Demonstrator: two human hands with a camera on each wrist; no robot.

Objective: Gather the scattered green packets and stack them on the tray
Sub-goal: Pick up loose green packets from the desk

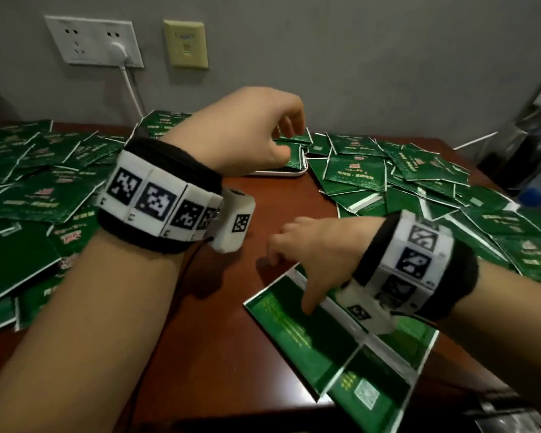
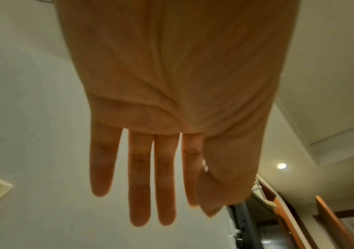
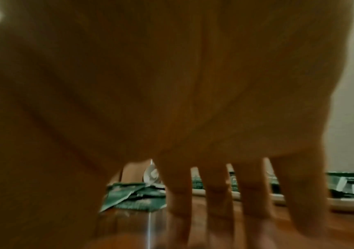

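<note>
Right hand point(image 1: 317, 245) fingers spread and straight, thumb on near green packets point(image 1: 334, 339) by table front edge. Left hand point(image 1: 247, 132) relaxed, empty, over white tray point(image 1: 281, 174) holding packets. Bare wood strip point(image 1: 231, 276) between packet piles point(image 1: 403, 176).

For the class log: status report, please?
Left hand open above white tray. Right hand open on near green packets. Many packets still scattered.

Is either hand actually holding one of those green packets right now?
No. The left hand hovers open over the tray; the right hand reaches down open, gripping nothing.
</note>
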